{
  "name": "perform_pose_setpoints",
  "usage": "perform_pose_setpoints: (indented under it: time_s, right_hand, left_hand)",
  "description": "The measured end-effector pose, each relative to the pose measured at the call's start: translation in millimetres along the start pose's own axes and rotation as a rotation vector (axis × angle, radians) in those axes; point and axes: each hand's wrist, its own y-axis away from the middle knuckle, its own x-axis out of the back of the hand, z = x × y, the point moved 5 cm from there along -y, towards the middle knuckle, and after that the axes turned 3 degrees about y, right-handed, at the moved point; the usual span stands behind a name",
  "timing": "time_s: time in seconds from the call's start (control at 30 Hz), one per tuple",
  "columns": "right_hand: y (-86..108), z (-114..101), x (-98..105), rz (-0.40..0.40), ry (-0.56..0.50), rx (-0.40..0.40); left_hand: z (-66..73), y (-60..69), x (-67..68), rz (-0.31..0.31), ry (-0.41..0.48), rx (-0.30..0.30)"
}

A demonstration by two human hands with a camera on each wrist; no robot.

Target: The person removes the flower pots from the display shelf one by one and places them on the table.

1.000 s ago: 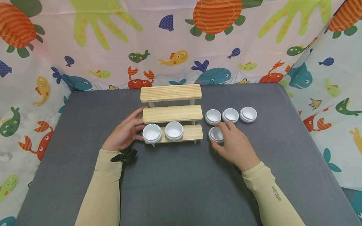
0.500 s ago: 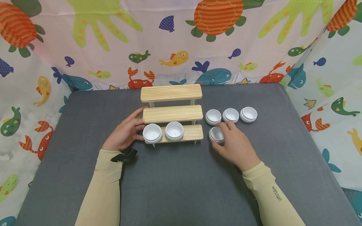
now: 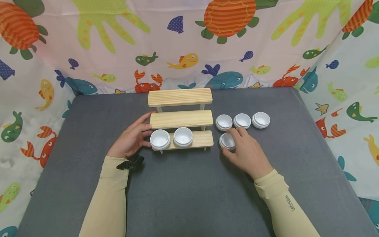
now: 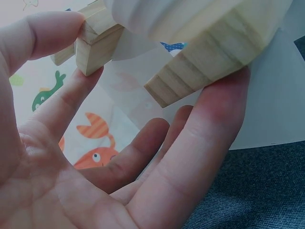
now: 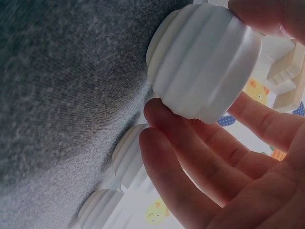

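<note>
A three-tier wooden display stand (image 3: 182, 119) stands on the grey table. My left hand (image 3: 130, 140) grips its left side; in the left wrist view the thumb and a finger pinch the end of one board (image 4: 95, 50), and another finger presses under a lower board (image 4: 205, 59). Two small white bowls, a left one (image 3: 160, 139) and a right one (image 3: 183, 137), sit on the bottom tier. Right of the stand, my right hand (image 3: 248, 153) pinches a ribbed white bowl (image 5: 202, 64) between thumb and fingers, low at the tabletop. Whether it touches the cloth is unclear.
Behind the right hand, three more white bowls form a row: a left (image 3: 224, 122), a middle (image 3: 242, 120) and a right one (image 3: 261, 119). A sea-animal curtain (image 3: 118, 62) walls the back and sides of the grey table (image 3: 183, 194).
</note>
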Motion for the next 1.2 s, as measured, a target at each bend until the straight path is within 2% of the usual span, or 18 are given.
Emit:
perform_pose_setpoints:
  time_s: [0.83,1.03,1.2]
  right_hand:
    - [2.7,-1.0,-2.9,-0.031,-0.003,-0.035]
    - [3.5,-1.6,-0.8,-0.007,0.003,-0.029]
    - [6.0,-4.9,5.2,0.041,0.005,-0.016]
  left_hand:
    - [-0.7,3.0,2.8,-0.004,0.001,-0.01]
    - [-2.2,2.1,3.5,-0.005,-0.004,-0.014]
    - [-3.5,1.0,2.8,-0.008,-0.003,-0.014]
